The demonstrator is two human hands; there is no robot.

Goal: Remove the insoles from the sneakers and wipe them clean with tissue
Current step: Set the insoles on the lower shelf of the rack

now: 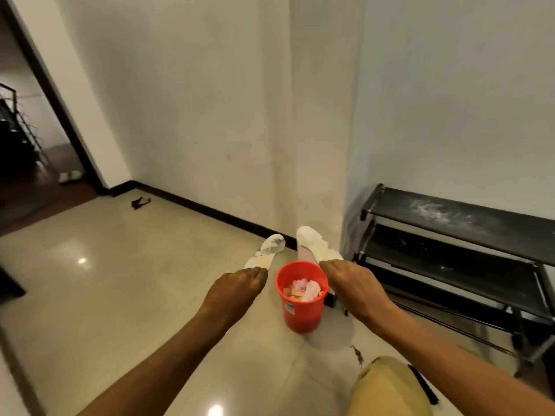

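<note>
So both hands are out over the floor, reaching for the pair of white sneakers near the wall. The left hand (237, 285) sits at the heel of the left sneaker (267, 250), fingers bunched together; the right hand (350, 280) covers the heel of the right sneaker (315, 244). Can't tell if either actually grips anything yet. A red bin (301, 298) with crumpled paper stands between them. Looks like the very start: the next move probably needs fingers inside to peel the insoles out.
</note>
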